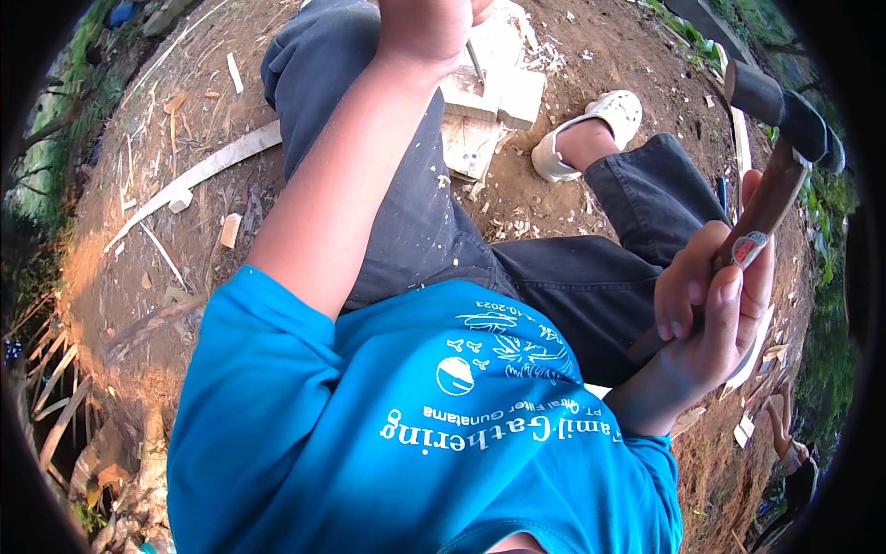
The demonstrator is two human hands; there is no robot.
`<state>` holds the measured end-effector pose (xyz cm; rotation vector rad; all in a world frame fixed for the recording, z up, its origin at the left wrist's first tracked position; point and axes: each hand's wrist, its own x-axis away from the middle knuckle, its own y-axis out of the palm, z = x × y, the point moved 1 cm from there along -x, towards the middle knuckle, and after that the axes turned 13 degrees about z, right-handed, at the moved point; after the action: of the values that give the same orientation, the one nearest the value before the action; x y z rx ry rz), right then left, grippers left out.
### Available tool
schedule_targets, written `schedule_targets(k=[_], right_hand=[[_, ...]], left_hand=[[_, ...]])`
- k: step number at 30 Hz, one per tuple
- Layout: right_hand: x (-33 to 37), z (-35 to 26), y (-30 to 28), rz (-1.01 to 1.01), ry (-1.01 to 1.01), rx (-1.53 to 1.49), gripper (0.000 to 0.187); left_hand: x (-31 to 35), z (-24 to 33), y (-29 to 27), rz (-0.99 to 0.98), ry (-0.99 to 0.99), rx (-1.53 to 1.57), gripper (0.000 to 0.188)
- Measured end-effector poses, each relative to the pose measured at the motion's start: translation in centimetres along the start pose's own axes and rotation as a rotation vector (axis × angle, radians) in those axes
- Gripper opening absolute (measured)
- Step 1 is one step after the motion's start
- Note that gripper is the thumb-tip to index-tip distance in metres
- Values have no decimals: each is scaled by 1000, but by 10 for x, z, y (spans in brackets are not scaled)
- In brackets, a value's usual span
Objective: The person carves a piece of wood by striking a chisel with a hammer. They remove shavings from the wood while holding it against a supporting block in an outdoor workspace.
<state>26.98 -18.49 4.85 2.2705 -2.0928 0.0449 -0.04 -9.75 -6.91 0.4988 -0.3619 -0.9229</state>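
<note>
My right hand is raised at the right, its fingers closed around the wooden handle of a hammer. The dark metal hammer head stands up above the fist, clear of the wood. At the top edge my left hand is partly cut off by the frame. Below its fingers comes a slim metal shaft that looks like a chisel, its lower end against a pale wooden block. The chisel's upper part is hidden. Shavings lie on and around the block, which sits on the ground beyond my bent leg.
My foot in a cream clog rests just right of the block. A long pale wood strip lies on the dirt at the left, among offcuts and chips. Thin sticks are heaped at the far left. Greenery borders both sides.
</note>
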Motion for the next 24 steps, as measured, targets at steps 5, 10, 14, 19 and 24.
schedule_targets(k=[5,10,14,19,24], right_hand=[[-1,5,2,-83,-21,-97,69],[-1,1,-1,-51,-14,-88,68],[-3,1,-5,-21,-36,-93,67],[1,-6,5,126,-11,-27,80],[7,0,-2,130,31,-83,78]], left_hand=[[4,-4,7,-82,31,-85,28],[3,-9,24,-272,294,-395,30],[22,-28,51,-422,325,-531,16],[53,-61,48,-745,416,-1039,20],[52,-51,39,-732,477,-1033,17]])
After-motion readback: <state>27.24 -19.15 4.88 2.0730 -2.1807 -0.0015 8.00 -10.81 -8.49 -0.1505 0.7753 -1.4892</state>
